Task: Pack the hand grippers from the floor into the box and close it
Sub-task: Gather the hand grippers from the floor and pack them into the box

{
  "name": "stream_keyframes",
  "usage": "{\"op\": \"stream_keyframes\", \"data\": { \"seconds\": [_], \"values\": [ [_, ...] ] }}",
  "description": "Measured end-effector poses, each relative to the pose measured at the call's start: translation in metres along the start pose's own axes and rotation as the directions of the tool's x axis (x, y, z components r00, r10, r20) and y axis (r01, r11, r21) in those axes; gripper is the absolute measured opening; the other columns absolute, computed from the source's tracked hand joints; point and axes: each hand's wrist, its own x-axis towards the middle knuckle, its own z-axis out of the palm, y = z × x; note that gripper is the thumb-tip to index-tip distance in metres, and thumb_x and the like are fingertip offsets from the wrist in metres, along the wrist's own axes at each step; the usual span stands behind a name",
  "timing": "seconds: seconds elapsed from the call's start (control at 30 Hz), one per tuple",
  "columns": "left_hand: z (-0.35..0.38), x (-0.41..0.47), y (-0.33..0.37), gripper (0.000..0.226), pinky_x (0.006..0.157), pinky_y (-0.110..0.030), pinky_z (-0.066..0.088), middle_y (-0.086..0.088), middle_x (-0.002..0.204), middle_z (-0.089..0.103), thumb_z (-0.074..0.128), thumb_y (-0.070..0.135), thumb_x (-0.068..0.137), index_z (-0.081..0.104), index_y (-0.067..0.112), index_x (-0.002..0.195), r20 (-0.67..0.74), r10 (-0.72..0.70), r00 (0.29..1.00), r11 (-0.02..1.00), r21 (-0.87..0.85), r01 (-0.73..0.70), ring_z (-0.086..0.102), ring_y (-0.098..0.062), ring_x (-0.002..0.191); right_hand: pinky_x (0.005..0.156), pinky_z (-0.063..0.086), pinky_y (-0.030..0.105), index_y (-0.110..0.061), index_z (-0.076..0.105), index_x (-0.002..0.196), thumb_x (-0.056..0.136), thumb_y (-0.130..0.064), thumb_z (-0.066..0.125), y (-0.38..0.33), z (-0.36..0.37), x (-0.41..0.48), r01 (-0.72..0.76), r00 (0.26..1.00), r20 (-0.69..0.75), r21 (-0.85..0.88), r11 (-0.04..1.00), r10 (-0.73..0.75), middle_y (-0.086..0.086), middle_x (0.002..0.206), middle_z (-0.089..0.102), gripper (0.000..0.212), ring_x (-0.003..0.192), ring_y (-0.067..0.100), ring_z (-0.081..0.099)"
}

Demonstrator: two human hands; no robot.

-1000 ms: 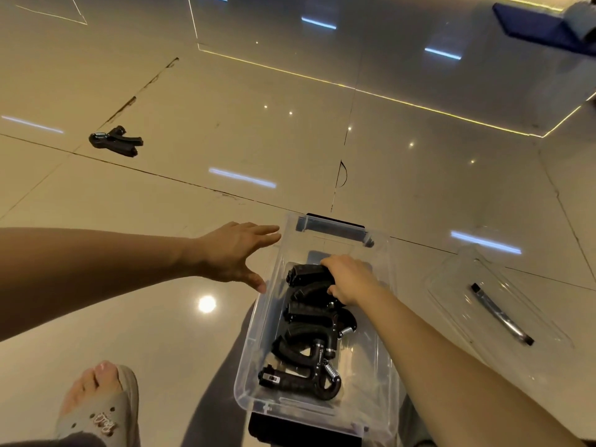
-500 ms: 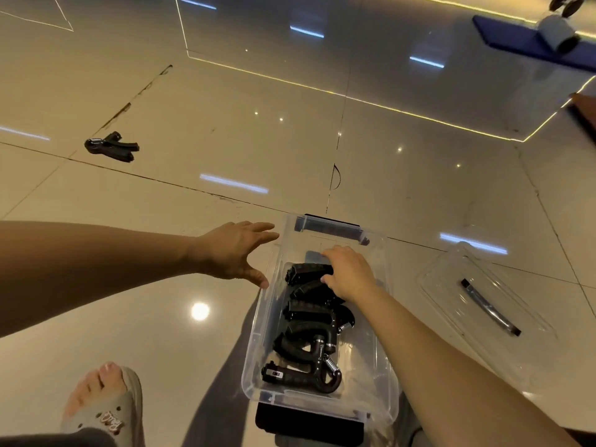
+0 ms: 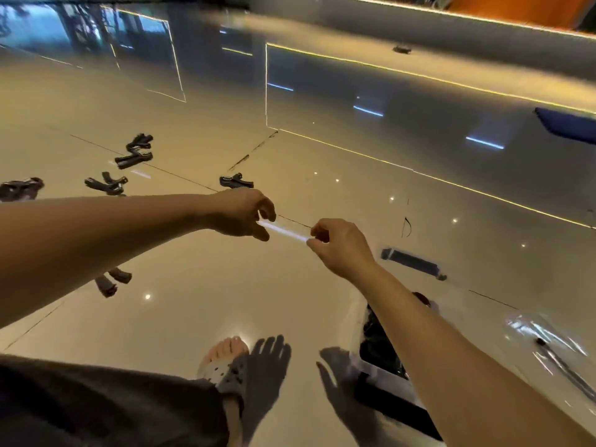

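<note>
floor [image 3: 200,301]: glossy beige tiles | spot reflections [image 3: 392,198] | blue mat [image 3: 569,126] far rt | orange panel [image 3: 516,8] top rt

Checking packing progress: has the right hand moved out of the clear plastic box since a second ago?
Yes. The right hand has left the clear plastic box and is now over the floor past its far left corner, near the left hand.
</note>
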Motion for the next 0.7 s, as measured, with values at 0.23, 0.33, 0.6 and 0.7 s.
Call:
{"op": "stream_keyframes", "data": {
  "seconds": [0.23, 0.33, 0.6, 0.7],
  "values": [
    [-0.028, -0.159, -0.102, 0.040, 0.085, -0.025, 0.051, 0.004, 0.122, 0.065, 0.075, 0.033, 0.088, 0.065, 0.020, 0.124, -0.101, -0.200, 0.975, 0.977, -0.092, 0.191, 0.062, -0.010, 0.105, 0.089, 0.057, 0.041, -0.015, 0.073, 0.108, 0.093, -0.028, 0.067, -0.144, 0.062, -0.020, 0.122, 0.973, 0.185, 0.075, 0.990, -0.134, 0.001, 0.109, 0.071, 0.021, 0.098, 0.018, 0.065],
    [-0.033, -0.206, -0.141, 0.040, 0.094, -0.033, 0.053, 0.003, 0.120, 0.067, 0.076, 0.035, 0.086, 0.066, 0.019, 0.122, -0.155, -0.298, 0.942, 0.953, -0.101, 0.285, 0.062, -0.010, 0.104, 0.090, 0.057, 0.042, -0.016, 0.072, 0.107, 0.093, -0.029, 0.067, -0.188, 0.091, -0.022, 0.158, 0.959, 0.221, 0.110, 0.981, -0.179, 0.001, 0.108, 0.072, 0.020, 0.097, 0.018, 0.066],
    [-0.049, -0.278, -0.225, 0.039, 0.092, -0.033, 0.054, 0.003, 0.115, 0.068, 0.077, 0.035, 0.086, 0.068, 0.018, 0.120, -0.203, -0.444, 0.873, 0.896, -0.127, 0.426, 0.063, -0.009, 0.102, 0.089, 0.057, 0.039, -0.016, 0.069, 0.115, 0.089, -0.037, 0.073, -0.276, 0.165, -0.008, 0.172, 0.942, 0.247, 0.227, 0.959, -0.227, 0.001, 0.111, 0.070, 0.033, 0.098, 0.017, 0.065],
    [-0.041, -0.282, -0.263, 0.036, 0.088, -0.029, 0.053, 0.003, 0.114, 0.069, 0.075, 0.037, 0.087, 0.068, 0.020, 0.119, -0.214, -0.490, 0.845, 0.871, -0.116, 0.477, 0.062, -0.010, 0.100, 0.087, 0.056, 0.038, -0.017, 0.069, 0.116, 0.088, -0.039, 0.072, -0.293, 0.196, 0.013, 0.155, 0.938, 0.276, 0.203, 0.967, -0.208, -0.001, 0.110, 0.070, 0.035, 0.098, 0.017, 0.065]
  ]
}}
